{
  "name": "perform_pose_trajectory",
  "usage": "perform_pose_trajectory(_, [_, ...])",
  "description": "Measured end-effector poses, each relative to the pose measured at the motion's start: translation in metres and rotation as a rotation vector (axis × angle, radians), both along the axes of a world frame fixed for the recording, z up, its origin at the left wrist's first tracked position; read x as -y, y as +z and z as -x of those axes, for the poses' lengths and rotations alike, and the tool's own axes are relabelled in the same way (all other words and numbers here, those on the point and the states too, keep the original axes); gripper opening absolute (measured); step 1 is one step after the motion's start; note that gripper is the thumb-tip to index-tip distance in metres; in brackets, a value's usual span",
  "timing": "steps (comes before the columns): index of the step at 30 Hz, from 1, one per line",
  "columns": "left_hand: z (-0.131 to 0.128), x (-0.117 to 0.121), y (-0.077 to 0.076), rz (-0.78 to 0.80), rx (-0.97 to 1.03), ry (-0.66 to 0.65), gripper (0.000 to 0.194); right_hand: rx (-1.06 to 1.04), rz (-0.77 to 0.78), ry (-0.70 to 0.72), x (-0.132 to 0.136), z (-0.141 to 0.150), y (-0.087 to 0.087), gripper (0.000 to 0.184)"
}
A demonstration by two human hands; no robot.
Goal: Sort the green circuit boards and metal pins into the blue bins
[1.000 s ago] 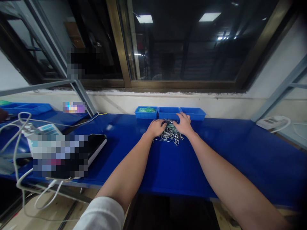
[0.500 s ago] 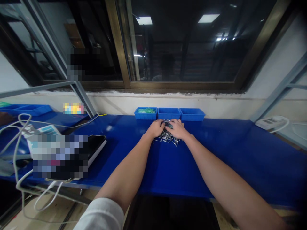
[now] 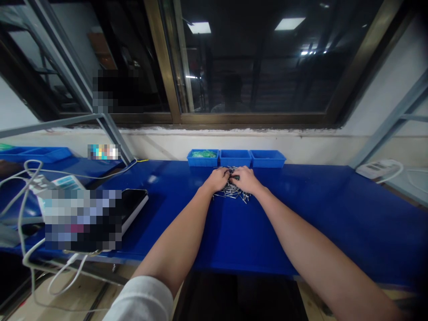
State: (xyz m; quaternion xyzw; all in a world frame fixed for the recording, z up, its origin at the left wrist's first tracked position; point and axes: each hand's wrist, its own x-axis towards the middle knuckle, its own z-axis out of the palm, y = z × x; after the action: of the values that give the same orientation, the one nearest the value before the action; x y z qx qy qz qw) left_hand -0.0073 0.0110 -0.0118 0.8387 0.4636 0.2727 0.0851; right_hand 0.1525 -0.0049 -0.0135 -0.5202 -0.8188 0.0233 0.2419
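Left grip (image 3: 219,179) and right grip (image 3: 248,180) seemingly hide some metal pins (image 3: 231,192).

Between both hands: metal pins (image 3: 232,191), shiny, smooth. Beneath: tabletop (image 3: 240,236), glossy blue. Beyond hands: bins (image 3: 235,158), blue plastic, smooth.

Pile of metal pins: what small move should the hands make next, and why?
Probably part the fingertips slightly. The left hand and right hand sit at either side of the pile of metal pins, their fingers hiding part of its middle. The visible pins cross at many angles, so a small opening would likely show which lie loose.
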Motion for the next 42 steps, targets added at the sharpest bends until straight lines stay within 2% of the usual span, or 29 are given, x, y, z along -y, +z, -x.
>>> perform_pose_trajectory(6, [0.000, 0.001, 0.001, 0.018, 0.019, -0.023, 0.030, 0.005, -0.007, -0.003, 0.002, 0.004, -0.001, 0.030])
perform_pose_trajectory(11, [0.001, -0.001, -0.003, 0.048, 0.050, 0.024, 0.034, 0.030, 0.021, 0.015, 0.002, 0.005, -0.002, 0.023])
perform_pose_trajectory(19, [0.001, -0.003, -0.004, 0.053, 0.059, 0.014, 0.037, 0.048, -0.072, 0.074, 0.005, 0.004, 0.003, 0.019])
perform_pose_trajectory(25, [0.002, -0.003, -0.004, 0.050, 0.079, 0.027, 0.039, 0.111, -0.102, 0.193, 0.006, 0.005, 0.007, 0.019])
perform_pose_trajectory(32, [0.002, -0.002, -0.002, 0.031, 0.081, 0.014, 0.037, 0.184, -0.163, 0.197, 0.009, 0.007, 0.011, 0.018])
perform_pose_trajectory(37, [0.001, 0.000, 0.001, -0.048, 0.175, 0.013, 0.033, 0.113, -0.194, 0.184, 0.011, 0.008, 0.012, 0.014])
perform_pose_trajectory(42, [0.000, 0.005, 0.007, -0.095, 0.296, -0.044, 0.027, -0.084, -0.223, 0.111, 0.003, 0.002, 0.008, 0.013])
